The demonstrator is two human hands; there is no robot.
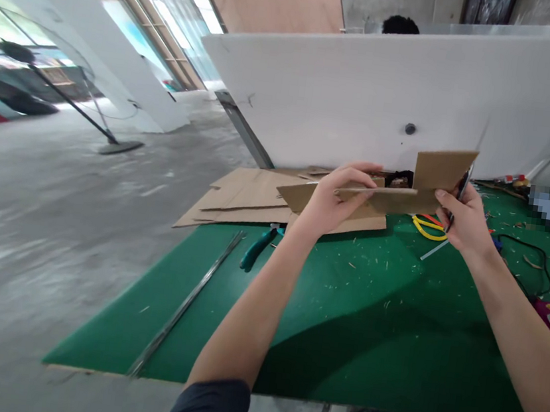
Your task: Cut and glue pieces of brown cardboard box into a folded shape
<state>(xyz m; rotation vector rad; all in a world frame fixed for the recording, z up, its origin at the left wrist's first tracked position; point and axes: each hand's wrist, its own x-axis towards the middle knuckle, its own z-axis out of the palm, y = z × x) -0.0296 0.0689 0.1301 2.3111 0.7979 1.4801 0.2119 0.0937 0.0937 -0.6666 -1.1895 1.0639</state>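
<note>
A folded piece of brown cardboard is held up above the table between both hands, one flap standing upright at its right end. My left hand is closed on its long left part, thumb along the near edge. At the right end, my right hand grips the cardboard with its thumb in front. A slim dark tool with a pale, thin tip is also in my right hand; its kind is hard to make out. Flat cardboard sheets lie beyond my left hand. Teal-handled pliers rest near my left forearm.
Thin wire-like rods lie along the left side of the green table. A yellow loop and a black cable are to the right. A white panel stands behind, with the top of a person's head above it.
</note>
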